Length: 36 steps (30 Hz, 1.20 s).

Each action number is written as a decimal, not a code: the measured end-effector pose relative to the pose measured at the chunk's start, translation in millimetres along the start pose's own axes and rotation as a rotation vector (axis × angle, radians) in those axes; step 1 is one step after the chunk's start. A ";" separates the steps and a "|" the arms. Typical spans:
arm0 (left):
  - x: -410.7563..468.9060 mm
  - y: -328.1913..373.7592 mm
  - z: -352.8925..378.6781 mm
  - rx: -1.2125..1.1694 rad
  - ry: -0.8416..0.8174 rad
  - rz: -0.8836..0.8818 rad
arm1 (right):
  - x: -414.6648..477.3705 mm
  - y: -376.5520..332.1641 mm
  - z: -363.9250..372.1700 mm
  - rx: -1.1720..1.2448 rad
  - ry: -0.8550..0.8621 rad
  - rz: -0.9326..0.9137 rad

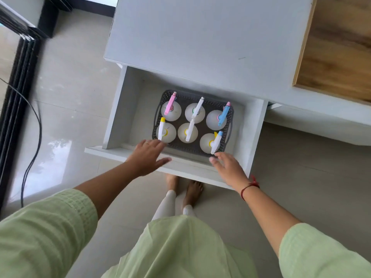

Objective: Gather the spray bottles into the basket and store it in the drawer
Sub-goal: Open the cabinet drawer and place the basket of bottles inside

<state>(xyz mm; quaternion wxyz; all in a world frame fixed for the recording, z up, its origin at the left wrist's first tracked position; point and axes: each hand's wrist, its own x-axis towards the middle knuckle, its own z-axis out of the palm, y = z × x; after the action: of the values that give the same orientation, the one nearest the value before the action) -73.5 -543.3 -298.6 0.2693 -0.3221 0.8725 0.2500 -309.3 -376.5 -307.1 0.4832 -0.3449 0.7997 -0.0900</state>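
Already the gathering looks finished: six spray bottles [190, 125] stand upright in two rows of three inside the dark perforated basket [200, 149], and the basket sits on the floor of the open white drawer [118, 109] at the centre of the frame, below the pale cabinet top [200, 37]. No bottle shows anywhere outside it. What seems left is only to push the drawer shut, since its front panel [120, 154] stands pulled well out from the cabinet.

At lower centre-left, the left hand [147, 157] reaches forward over the front panel, palm down, fingers spread and gripping nothing, its fingertips near the basket's near-left corner. Whether it touches the panel cannot be told. Further right, the right hand [227, 168], with a red thread at the wrist, hangs likewise open and empty over the drawer's front edge, fingertips just beside the nearest right-hand bottle's trigger.
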 end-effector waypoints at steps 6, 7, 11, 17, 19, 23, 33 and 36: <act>-16.0 4.4 35.1 0.415 -0.009 0.220 | -30.3 12.6 47.0 -0.472 -0.172 -0.323; -16.7 6.8 39.1 0.412 0.026 0.179 | -31.4 16.0 54.1 -0.511 -0.168 -0.322; -17.5 12.6 50.6 0.488 0.113 0.018 | -26.1 27.3 59.8 -0.528 -0.034 -0.283; -6.2 6.7 52.8 0.522 0.189 0.004 | -14.8 28.5 50.7 -0.648 -0.040 -0.366; 0.0 10.1 47.4 0.501 0.203 -0.024 | -11.3 23.9 46.7 -0.663 0.011 -0.345; 15.3 16.8 25.4 0.546 0.353 -0.044 | 0.5 9.5 29.9 -0.696 0.139 -0.266; 77.0 17.8 -36.5 0.770 0.573 0.161 | 42.2 -21.1 -27.4 -0.586 0.231 -0.137; 91.9 20.6 -51.9 0.790 0.564 0.152 | 53.7 -28.3 -39.7 -0.556 0.263 -0.122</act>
<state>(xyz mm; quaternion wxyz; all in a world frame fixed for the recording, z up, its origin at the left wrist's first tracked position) -163.4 -600.5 -313.3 0.1051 -0.1857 0.9606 -0.1780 -345.1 -439.4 -311.2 0.2563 -0.4967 0.8271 0.0596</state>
